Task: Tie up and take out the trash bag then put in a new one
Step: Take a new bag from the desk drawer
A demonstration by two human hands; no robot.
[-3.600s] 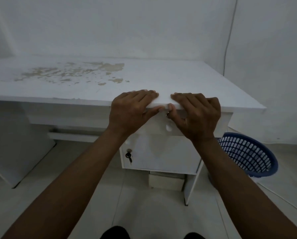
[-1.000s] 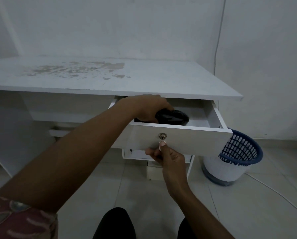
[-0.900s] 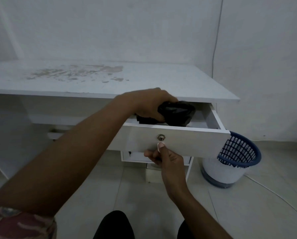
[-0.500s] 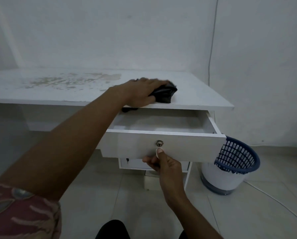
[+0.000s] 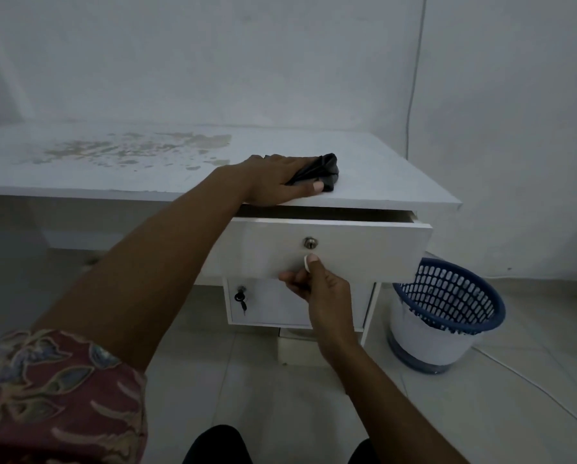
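While a left hand (image 5: pixel 273 180) holds a crumpled black trash bag (image 5: pixel 324 170) down on a white desk (image 5: pixel 381 175), fingers draped over the glossy, creased plastic and thumb tucked alongside it, the right hand (image 5: pixel 320 289) pinches the lower edge of the drawer front (image 5: pixel 364 249). Its thumb is pressed flat against the smooth white panel just below a small round metal lock (image 5: pixel 310 243), and its fingers are curled underneath. The drawer stands slightly out from the desk, a dark gap showing beneath the overhanging top. The bag lies near the desk's front edge, right above the drawer. Further left, the matte surface is worn through in a flaking tan patch (image 5: pixel 139 149). Below the drawer, a flat white cabinet door (image 5: pixel 280 303) carries a dark key (image 5: pixel 240 298) in its lock. On the pale tiled floor (image 5: pixel 481 413) to the right of the desk, a round blue plastic basket (image 5: pixel 448 296) with a lattice wall sits tilted on a rounded white base; whether that base is a bin or a liner cannot be told. A thin white cable (image 5: pixel 414 78) runs down the plain wall behind. A red patterned sleeve (image 5: pixel 46 396) covers the left upper arm.
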